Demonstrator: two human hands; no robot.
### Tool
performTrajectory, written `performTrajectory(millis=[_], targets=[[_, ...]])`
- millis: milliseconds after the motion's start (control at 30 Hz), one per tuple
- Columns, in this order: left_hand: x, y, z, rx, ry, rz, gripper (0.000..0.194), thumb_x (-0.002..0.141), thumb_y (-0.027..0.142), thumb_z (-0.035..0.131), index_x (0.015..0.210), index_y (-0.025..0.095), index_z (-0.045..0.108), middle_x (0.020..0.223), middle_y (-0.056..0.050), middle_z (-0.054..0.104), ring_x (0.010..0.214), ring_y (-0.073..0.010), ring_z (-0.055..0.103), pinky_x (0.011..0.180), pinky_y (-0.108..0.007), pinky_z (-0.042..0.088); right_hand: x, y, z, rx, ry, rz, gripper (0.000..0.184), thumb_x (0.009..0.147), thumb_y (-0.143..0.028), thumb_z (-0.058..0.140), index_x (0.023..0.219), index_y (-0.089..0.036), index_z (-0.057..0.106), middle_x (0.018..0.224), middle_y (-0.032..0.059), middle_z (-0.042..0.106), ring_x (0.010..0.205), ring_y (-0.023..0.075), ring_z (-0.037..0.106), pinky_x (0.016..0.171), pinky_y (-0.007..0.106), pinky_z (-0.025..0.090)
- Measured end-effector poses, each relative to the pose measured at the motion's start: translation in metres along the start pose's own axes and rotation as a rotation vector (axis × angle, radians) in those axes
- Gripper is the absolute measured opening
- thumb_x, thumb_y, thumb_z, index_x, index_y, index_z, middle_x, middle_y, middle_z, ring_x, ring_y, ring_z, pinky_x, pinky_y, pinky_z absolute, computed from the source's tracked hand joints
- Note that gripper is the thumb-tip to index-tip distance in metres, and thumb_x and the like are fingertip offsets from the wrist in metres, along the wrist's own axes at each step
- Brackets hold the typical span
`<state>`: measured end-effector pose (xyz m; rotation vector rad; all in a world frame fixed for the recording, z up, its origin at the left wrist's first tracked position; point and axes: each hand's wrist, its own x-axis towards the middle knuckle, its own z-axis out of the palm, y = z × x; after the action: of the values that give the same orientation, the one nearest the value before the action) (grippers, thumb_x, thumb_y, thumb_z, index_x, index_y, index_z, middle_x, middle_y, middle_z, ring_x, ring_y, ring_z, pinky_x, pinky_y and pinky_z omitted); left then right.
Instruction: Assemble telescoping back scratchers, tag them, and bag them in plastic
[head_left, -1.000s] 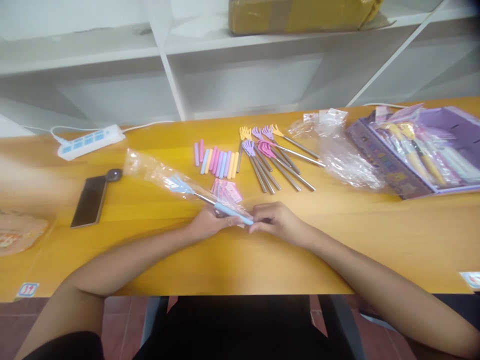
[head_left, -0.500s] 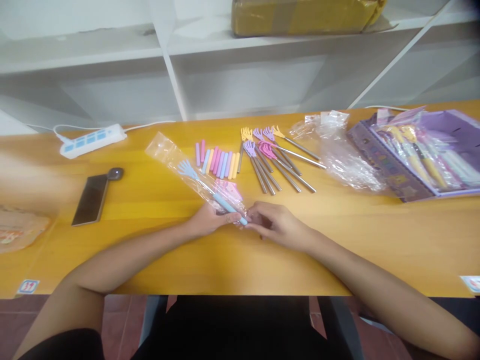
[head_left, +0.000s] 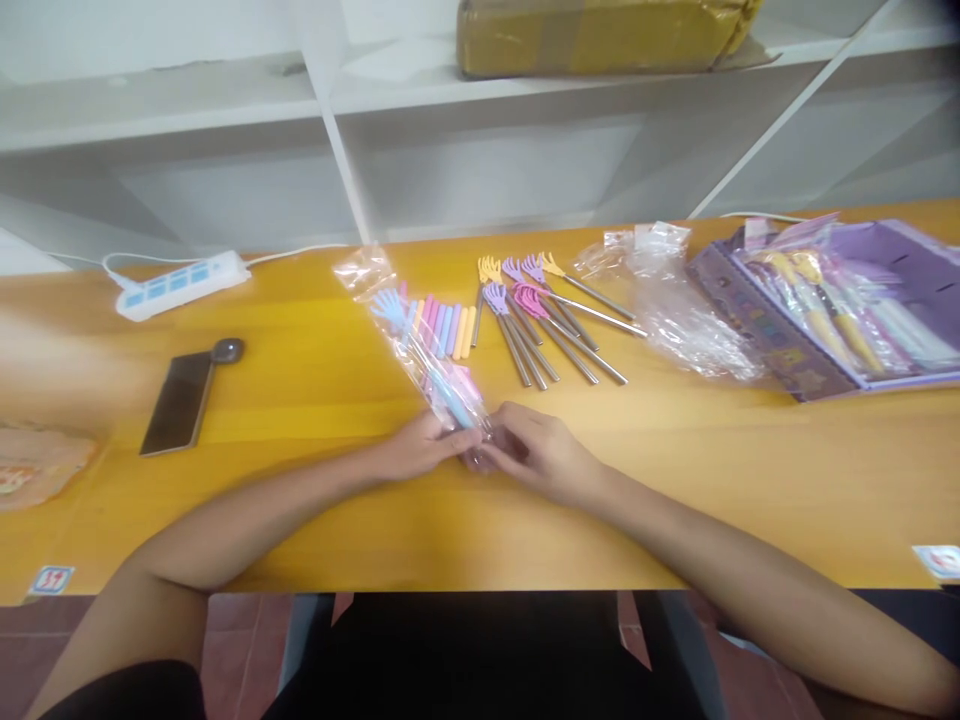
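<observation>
Now, from your head view, the sky-blue, claw-headed back scratcher [head_left: 454,402] has swung more upright within its long, clear plastic bag [head_left: 364,268]: its head, which pointed well left of your grip a second ago, lies forward-left of it, overlapping the row of pastel cylindrical tubes [head_left: 450,330]. Your left hand [head_left: 420,447] clamps the bagged handle, thumb on top; your right hand [head_left: 551,455] brings thumb and fingertips together on the plastic at the near end, the pinch partly hidden. Plastic seems to reach past the handle's end, which showed plainly between your hands before, so the scratcher probably sits deeper and the bagging looks further along. Ahead-right of your grip lie loose metal-rodded scratchers [head_left: 529,298].
</observation>
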<state>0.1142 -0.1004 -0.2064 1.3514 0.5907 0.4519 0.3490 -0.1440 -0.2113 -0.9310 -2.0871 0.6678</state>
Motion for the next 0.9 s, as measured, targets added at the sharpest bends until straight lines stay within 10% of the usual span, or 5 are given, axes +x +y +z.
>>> performTrajectory(millis=[300,600,900], targets=[[0.001,-0.007,-0.005,0.071,0.136,0.023,0.062,0.098,0.075,0.067,0.092,0.014,0.077,0.085,-0.009,0.079,0.076,-0.02,0.074,0.074,-0.031,0.059,-0.007,0.009,-0.015,0.107,-0.151,0.071,0.021,0.109,-0.039,0.065,0.117,-0.021,0.058,0.09,0.0013,0.062,0.068,0.0104,0.054,0.063,0.024,0.045],[0.007,-0.018,-0.012,-0.141,0.09,0.032,0.054,0.093,0.067,0.079,0.094,0.013,0.073,0.079,-0.006,0.074,0.066,-0.0147,0.068,0.063,-0.027,0.053,-0.009,0.012,-0.02,-0.064,-0.187,-0.196,0.055,0.093,-0.003,0.058,0.143,-0.026,0.055,0.125,0.0106,0.058,0.088,0.0137,0.064,0.071,0.025,0.056],[0.005,-0.007,-0.008,-0.031,0.081,0.008,0.052,0.094,0.066,0.079,0.102,0.015,0.072,0.081,-0.005,0.072,0.07,-0.015,0.067,0.064,-0.027,0.053,-0.009,0.008,-0.022,-0.193,-0.002,-0.304,0.012,0.106,-0.021,0.067,0.116,-0.024,0.072,0.112,0.0095,0.064,0.096,0.0161,0.067,0.076,0.026,0.058]])
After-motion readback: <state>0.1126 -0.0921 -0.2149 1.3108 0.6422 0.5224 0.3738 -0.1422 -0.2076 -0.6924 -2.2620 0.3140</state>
